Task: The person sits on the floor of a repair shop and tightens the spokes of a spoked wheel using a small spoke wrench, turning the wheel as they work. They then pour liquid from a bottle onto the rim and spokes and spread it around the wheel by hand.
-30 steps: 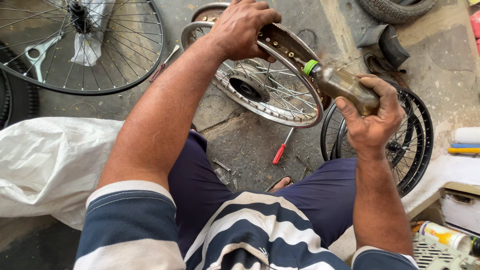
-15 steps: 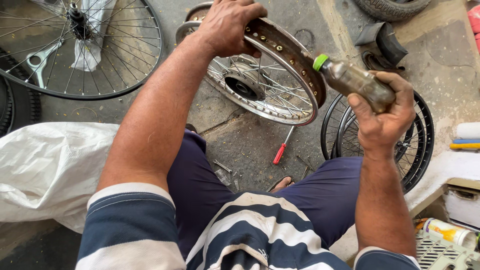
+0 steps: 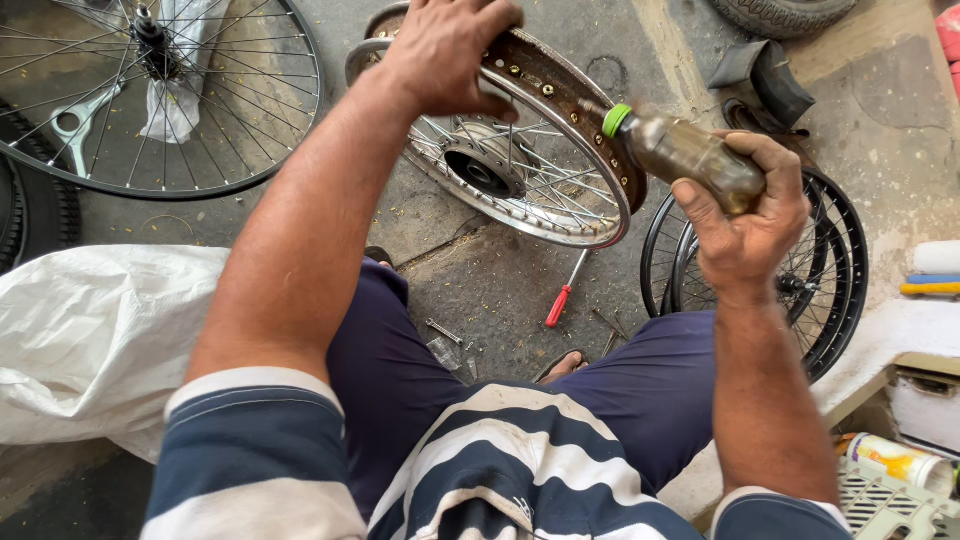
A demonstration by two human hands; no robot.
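My left hand (image 3: pixel 445 50) grips the top of a rusty spoked wheel rim (image 3: pixel 560 90) that stands tilted on the concrete in front of my knees. My right hand (image 3: pixel 745 215) holds a small bottle (image 3: pixel 690 152) of brownish liquid with a green cap, tipped sideways so the cap points at the inner side of the rim. The cap sits close to the row of spoke nipples.
A red-handled screwdriver (image 3: pixel 562 295) lies on the ground under the rim. A large bicycle wheel (image 3: pixel 150 95) lies at upper left, black wheels (image 3: pixel 830 270) at right, a white sack (image 3: pixel 90 340) at left, a tyre piece (image 3: pixel 765 80) beyond.
My right hand has raised the bottle and brought it left, tipping its cap toward the rim. My left hand stays on the rim's top.
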